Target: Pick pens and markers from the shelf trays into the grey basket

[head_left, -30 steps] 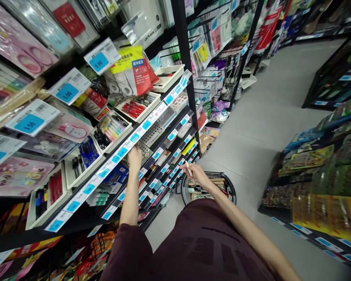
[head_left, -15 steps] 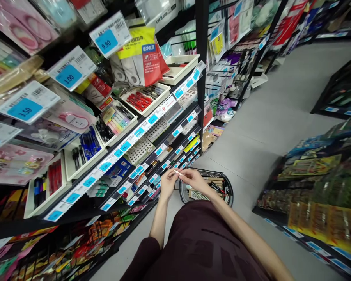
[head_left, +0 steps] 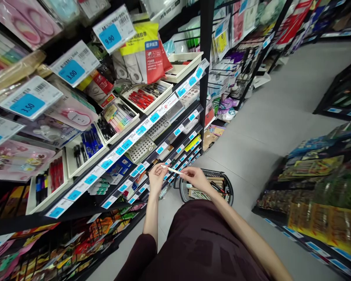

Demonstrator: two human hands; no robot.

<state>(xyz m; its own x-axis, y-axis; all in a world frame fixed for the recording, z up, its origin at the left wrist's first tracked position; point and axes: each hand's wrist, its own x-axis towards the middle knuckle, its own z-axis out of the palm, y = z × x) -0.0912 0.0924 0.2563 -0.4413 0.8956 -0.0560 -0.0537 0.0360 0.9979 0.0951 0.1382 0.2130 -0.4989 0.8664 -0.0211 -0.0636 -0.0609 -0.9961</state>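
The person's left hand (head_left: 157,175) and right hand (head_left: 195,177) pinch opposite ends of a slim white stick (head_left: 173,170), held slightly tilted between them. Below and beside the right hand, a dark-rimmed basket (head_left: 231,195) holds a jumble of long, thin items. To the left rises a shelf unit, where white trays hold red pens (head_left: 140,98) and blue pens (head_left: 91,141) above a slanting row of price labels (head_left: 107,164). Behind the trays leans a yellow-and-red bag (head_left: 146,54). Across the grey floor (head_left: 242,132), yellow packets (head_left: 312,218) line a low rack on the right.
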